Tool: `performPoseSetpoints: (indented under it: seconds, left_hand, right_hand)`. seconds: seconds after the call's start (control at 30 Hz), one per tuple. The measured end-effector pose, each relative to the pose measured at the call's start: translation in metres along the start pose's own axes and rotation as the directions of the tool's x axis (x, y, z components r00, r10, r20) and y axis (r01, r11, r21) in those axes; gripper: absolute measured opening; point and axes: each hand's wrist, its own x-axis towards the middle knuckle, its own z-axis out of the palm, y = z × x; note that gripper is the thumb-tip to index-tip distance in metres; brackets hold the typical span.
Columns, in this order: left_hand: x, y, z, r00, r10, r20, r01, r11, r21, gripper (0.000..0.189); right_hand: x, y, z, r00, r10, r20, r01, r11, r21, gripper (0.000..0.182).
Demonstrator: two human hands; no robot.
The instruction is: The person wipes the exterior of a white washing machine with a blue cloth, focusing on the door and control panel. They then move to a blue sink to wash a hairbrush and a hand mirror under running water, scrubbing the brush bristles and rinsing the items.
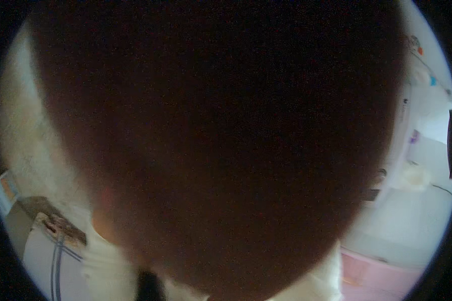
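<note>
A very dark, blurred shape [226, 150] fills most of the view, close to the lens. It may be a hand, but its fingers and side cannot be made out. Neither my left hand nor my right hand can be identified, and whether either holds anything is hidden. At the shape's lower left edge shows a blurred orange-brown rounded patch [106, 227]. Pale, cream-coloured cloth [107, 263] lies below that patch, beside a blurred black strip [149, 284].
Pale cloth with dark stripes [39, 263] lies at the lower left, near a mottled brown object [73, 233]. At right, a whitish surface [406, 222] has small items and a thin dark cable [442, 190] near it. A pink surface [376, 274] shows at lower right.
</note>
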Motion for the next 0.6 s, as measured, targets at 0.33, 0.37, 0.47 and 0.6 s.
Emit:
performPoseSetpoints:
  seconds: [0.33,0.37,0.47,0.6]
  left_hand:
    - [-0.1,-0.075,0.006,0.266,-0.168,0.949,-0.538,0.791,0.29,0.025]
    - [-0.095,-0.074,0.005,0.322,-0.149,0.935,-0.5,0.812,0.301,0.025]
    - [-0.067,-0.03,0.021,0.52,-0.097,0.849,0.278,0.959,-0.06,0.034]
    - [-0.073,0.008,0.048,0.289,0.041,0.956,0.416,0.894,-0.164,0.017]
  right_hand:
    - [0.006,-0.006,0.01,0.991,-0.137,0.009,0.135,0.96,-0.246,0.02]
    - [0.012,-0.004,0.011,0.991,-0.131,0.005,0.128,0.956,-0.263,0.02]
    - [0.025,-0.002,0.011,0.986,-0.159,-0.043,0.147,0.967,-0.207,0.021]
    - [0.026,-0.004,0.02,0.969,-0.215,-0.119,0.219,0.976,0.016,0.022]
